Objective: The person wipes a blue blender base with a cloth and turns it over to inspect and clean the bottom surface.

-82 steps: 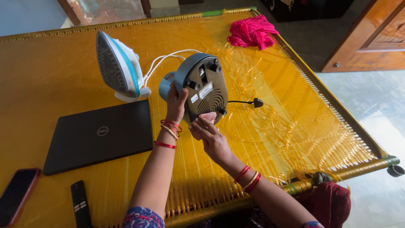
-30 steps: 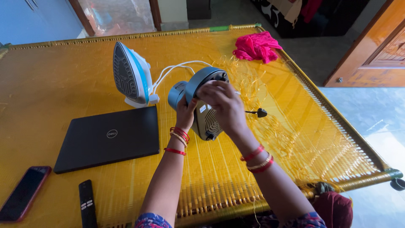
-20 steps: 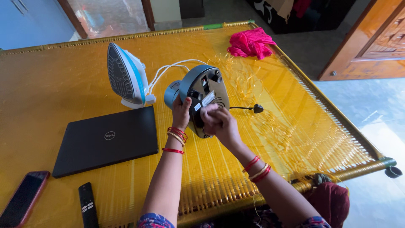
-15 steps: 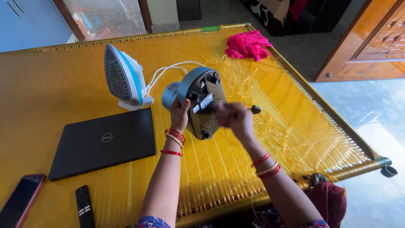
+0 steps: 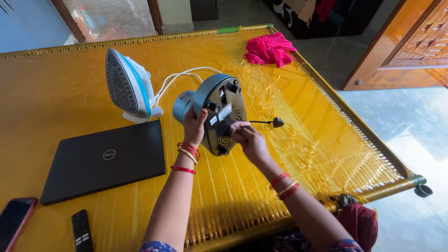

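Two bare hands hold a round grey-blue appliance (image 5: 217, 112) just above the middle of a yellow woven cot (image 5: 298, 154). Nearest the camera, at the lower left edge, lie a phone (image 5: 13, 219) with a red case and a small black remote (image 5: 82, 230). Beyond them a closed black laptop (image 5: 105, 160) rests flat on the weave. The left hand (image 5: 194, 129) grips the appliance's rim from the left, fingers wrapped behind it. The right hand (image 5: 248, 139) is pinched on the black cord where it leaves the underside; the cord runs right to a plug (image 5: 277, 122) hanging free. The appliance is tipped on edge, its flat base with feet and vent slots facing the camera, its body pointing away and to the left. Behind it a white and blue iron (image 5: 128, 86) stands on its heel, soleplate facing left, with a white cord looping right. A pink cloth (image 5: 269, 48) lies at the far corner. Past the cot are a grey tiled floor and a wooden door (image 5: 406, 46).
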